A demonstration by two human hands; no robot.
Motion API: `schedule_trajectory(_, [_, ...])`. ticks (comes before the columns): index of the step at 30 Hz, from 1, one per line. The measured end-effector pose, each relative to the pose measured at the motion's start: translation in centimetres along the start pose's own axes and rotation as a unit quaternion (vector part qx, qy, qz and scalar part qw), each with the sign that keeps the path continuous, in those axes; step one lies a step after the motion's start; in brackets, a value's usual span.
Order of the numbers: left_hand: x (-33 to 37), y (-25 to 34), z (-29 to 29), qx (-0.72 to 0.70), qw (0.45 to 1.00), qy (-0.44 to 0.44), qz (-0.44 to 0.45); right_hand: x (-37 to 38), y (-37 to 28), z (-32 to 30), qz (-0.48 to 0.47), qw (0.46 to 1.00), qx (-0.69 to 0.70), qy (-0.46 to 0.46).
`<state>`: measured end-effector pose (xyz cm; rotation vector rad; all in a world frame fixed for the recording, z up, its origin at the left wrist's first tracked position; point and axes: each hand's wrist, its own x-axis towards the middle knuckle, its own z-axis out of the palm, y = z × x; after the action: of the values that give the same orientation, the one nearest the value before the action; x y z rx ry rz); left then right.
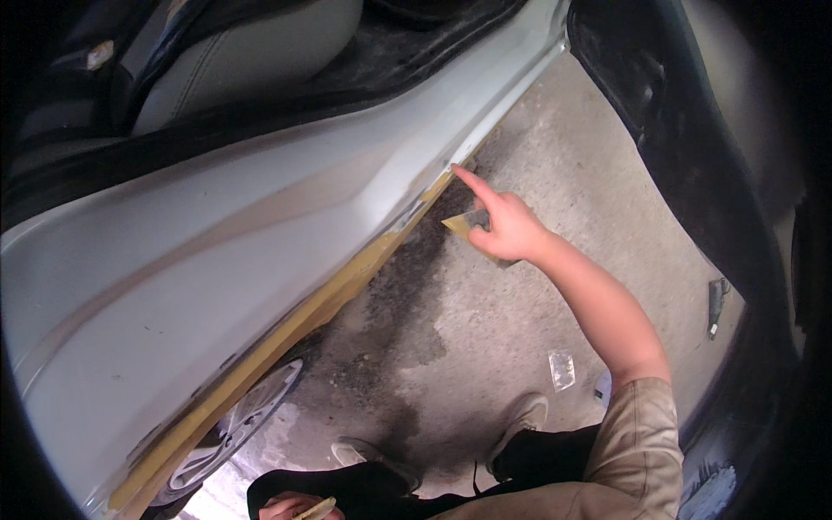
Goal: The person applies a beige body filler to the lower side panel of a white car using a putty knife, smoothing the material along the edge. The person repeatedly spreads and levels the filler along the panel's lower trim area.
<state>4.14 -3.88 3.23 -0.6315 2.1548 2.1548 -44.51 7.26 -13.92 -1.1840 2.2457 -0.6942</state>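
Observation:
The pale silver-grey side sill of a car (217,260) runs diagonally across the left half. Along its lower edge lies a yellow-tan filler-like band (325,295), with dark and bare patches beside it. My right hand (513,227) stretches its index finger to the sill edge, where the tip seems to touch it. Between its thumb and curled fingers sits a thin flat plate with a yellow corner (459,225), like a putty spreader. At the bottom edge my left hand (290,505), partly cut off, is closed on a flat yellowish piece (319,508) of a kind I cannot make out.
Below the sill shows a wheel (238,425). A dark open door (693,130) borders the right side. On the concrete floor (485,329) lie a clear packet (562,370) and a small dark tool (716,305). My shoes (529,412) stand near the bottom; a seat (251,61) is inside the car.

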Motion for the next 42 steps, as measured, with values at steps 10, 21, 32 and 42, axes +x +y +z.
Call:
schedule_trajectory(10, [-0.5,0.2,0.0,0.0,1.0,0.008,-0.001,0.2,-0.5,1.1,-0.04,0.998,0.024,-0.031])
schedule_trajectory(21, [-1.2,-0.1,0.6,-0.002,0.999,0.051,0.004,-0.8,-2.7,2.5,-0.049,0.991,0.096,-0.076])
schedule_trajectory(32, [-0.6,0.9,0.7,0.025,0.998,0.057,0.006,-2.4,-4.6,3.9,-0.07,0.974,0.194,-0.092])
schedule_trajectory(42, [1.3,0.2,0.3,0.261,0.951,-0.036,0.164,-8.2,-8.9,0.2,-0.161,0.961,0.197,-0.108])
